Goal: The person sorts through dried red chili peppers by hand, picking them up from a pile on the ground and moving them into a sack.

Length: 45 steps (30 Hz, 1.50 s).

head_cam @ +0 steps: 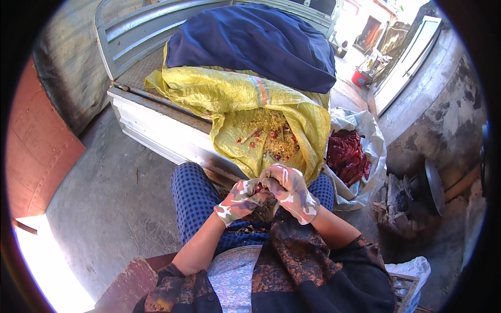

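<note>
My gloved left hand (239, 200) and right hand (289, 191) meet above my lap, both in camouflage-patterned work gloves. Between their fingers is a dried red chili pepper (258, 187), mostly covered by the gloves. Just beyond them a yellow woven sack (235, 92) lies with its mouth spread towards me. Pale chili seeds (287, 146) and red skin scraps are heaped on it. To the right, a white woven sack (377, 135) stands with its top rolled back, full of red chili pieces (347, 156). Stems and scraps (250, 229) litter my lap.
The yellow sack rests on a metal cart bed (156, 131) with a railing (141, 33). Dark blue cloth (250, 43) covers its far part. At right are a stacked woodpile (393, 199), a round metal lid (433, 187) and a wall. A red bucket (359, 77) stands farther off.
</note>
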Each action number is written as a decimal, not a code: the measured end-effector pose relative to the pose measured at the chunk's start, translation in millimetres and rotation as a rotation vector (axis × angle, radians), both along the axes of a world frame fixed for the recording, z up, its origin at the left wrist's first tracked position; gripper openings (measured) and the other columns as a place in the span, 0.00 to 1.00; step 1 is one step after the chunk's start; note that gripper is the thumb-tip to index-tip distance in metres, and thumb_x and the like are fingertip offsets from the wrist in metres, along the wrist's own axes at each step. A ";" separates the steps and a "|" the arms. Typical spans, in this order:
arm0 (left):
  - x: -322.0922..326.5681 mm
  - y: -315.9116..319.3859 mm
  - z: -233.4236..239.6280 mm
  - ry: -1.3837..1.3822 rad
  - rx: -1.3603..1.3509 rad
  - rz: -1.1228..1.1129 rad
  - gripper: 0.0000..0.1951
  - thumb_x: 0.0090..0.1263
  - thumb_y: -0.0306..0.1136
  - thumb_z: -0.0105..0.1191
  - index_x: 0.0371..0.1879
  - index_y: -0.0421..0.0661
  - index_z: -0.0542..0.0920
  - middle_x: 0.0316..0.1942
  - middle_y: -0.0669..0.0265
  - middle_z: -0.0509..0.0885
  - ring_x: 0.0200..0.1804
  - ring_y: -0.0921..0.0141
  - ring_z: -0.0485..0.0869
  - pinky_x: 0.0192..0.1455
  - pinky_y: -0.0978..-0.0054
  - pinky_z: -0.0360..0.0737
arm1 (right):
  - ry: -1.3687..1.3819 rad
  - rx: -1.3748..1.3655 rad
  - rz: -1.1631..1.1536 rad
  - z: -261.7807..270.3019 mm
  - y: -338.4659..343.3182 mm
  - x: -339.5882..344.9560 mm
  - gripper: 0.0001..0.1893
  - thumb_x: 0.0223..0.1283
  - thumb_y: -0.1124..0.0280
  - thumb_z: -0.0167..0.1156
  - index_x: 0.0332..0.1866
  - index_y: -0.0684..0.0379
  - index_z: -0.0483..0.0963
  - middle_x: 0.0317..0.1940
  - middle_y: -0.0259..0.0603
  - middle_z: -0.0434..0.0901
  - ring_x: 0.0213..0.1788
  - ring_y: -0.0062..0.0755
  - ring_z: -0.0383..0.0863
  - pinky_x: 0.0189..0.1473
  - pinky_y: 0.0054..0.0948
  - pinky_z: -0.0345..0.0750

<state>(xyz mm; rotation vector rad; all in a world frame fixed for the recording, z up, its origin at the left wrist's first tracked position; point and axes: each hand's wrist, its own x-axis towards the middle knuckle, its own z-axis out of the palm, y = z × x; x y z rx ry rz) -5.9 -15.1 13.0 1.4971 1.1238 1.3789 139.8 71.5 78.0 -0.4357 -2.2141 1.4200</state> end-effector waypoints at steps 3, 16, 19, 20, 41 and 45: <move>1.8 1.3 -10.6 0.126 0.287 0.078 0.07 0.66 0.26 0.52 0.40 0.39 0.79 0.34 0.66 0.83 0.37 0.73 0.79 0.41 0.76 0.77 | 0.359 -0.528 -0.092 -21.9 4.5 -10.5 0.06 0.55 0.85 0.55 0.37 0.67 0.73 0.32 0.31 0.71 0.34 0.17 0.68 0.40 0.16 0.65; -7.3 4.9 -8.9 0.300 0.182 0.223 0.11 0.60 0.26 0.56 0.42 0.42 0.79 0.34 0.60 0.83 0.37 0.64 0.83 0.41 0.72 0.78 | 0.075 0.037 -0.195 -0.3 11.9 9.4 0.10 0.57 0.81 0.57 0.45 0.64 0.75 0.38 0.39 0.78 0.41 0.29 0.77 0.44 0.25 0.74; -8.2 4.1 -4.1 0.407 0.226 0.281 0.14 0.56 0.26 0.59 0.42 0.42 0.78 0.35 0.59 0.83 0.37 0.61 0.83 0.41 0.71 0.78 | -0.039 0.382 -0.115 14.7 10.8 17.5 0.11 0.53 0.80 0.60 0.42 0.64 0.76 0.38 0.43 0.78 0.39 0.37 0.79 0.43 0.28 0.75; -7.9 3.1 -3.7 0.448 0.219 0.310 0.14 0.55 0.26 0.59 0.42 0.43 0.78 0.35 0.58 0.83 0.37 0.60 0.83 0.42 0.71 0.78 | -0.067 0.353 -0.090 24.3 3.2 15.6 0.10 0.51 0.81 0.61 0.41 0.64 0.76 0.37 0.44 0.78 0.39 0.38 0.79 0.42 0.28 0.75; 4.0 2.6 -2.6 -0.015 0.033 0.060 0.18 0.60 0.19 0.55 0.51 0.40 0.75 0.46 0.67 0.81 0.44 0.77 0.79 0.50 0.78 0.76 | -0.319 0.800 -0.320 -7.8 123.5 -38.2 0.15 0.56 0.68 0.60 0.50 0.56 0.77 0.47 0.53 0.75 0.47 0.51 0.79 0.47 0.40 0.77; 3.7 -5.4 2.0 -0.318 -0.140 0.025 0.18 0.60 0.20 0.56 0.51 0.40 0.75 0.43 0.69 0.81 0.45 0.78 0.78 0.49 0.79 0.76 | -0.423 0.597 -0.285 -16.6 133.3 -56.4 0.14 0.56 0.70 0.59 0.48 0.57 0.77 0.46 0.47 0.76 0.44 0.42 0.80 0.44 0.33 0.77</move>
